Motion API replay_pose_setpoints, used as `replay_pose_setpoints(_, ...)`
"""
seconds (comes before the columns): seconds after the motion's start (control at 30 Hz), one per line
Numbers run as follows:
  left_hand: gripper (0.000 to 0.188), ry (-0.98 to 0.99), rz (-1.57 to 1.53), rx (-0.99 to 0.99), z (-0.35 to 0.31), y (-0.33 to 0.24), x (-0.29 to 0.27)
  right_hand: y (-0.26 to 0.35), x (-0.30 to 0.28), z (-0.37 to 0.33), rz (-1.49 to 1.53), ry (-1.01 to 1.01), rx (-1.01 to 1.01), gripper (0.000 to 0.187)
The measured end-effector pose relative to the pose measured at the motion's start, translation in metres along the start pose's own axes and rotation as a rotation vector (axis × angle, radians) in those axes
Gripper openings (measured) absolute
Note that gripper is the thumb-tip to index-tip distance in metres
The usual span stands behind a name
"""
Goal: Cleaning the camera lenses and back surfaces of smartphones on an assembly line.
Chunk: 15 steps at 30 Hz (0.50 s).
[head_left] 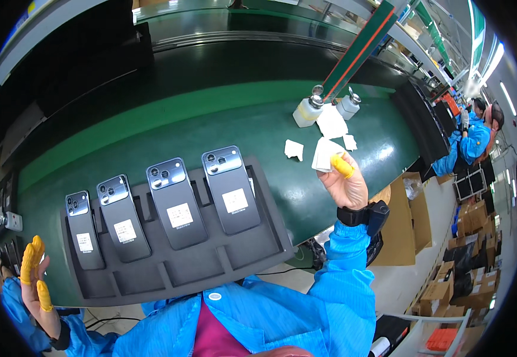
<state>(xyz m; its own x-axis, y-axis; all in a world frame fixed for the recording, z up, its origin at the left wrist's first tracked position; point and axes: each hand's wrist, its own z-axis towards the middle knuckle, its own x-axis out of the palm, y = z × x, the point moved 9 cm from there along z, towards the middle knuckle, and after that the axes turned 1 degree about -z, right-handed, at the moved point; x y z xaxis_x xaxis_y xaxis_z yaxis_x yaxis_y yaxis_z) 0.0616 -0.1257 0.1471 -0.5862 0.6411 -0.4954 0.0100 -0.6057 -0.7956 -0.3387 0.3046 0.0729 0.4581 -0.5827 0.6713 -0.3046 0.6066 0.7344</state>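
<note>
My right hand (346,184) pinches a folded white wipe (325,156) over the green work surface, a yellow finger cot on one digit. At the far left my left hand (35,276) is raised beside the tray, its fingers stretched out and several wearing yellow cots. I see nothing held in it. Between the hands lies a black compartment tray (145,285). Several dark smartphones rest in it, backs up and camera ends away from me: one at the left (86,229), one at the right (232,189), others between. Each has a white label on its back.
Two pump bottles, a left one (307,113) and a right one (349,106), stand behind my right hand near white wipes (332,123). A green post (359,47) rises there. A cardboard box (404,220) is beyond my right arm. Other people (472,137) sit at the far right.
</note>
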Motion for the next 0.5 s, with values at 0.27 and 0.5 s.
replay_pose_setpoints(0.27,0.053,0.032,0.078,-0.067,-0.001,0.013,-0.003,0.003,0.0,0.035,-0.221,-0.089,0.011,0.031)
replay_pose_setpoints(0.5,0.054,0.094,0.048,-0.051,0.023,-0.02,0.031,0.091,-0.003,0.1,-1.999,-0.265,-0.902,0.01)
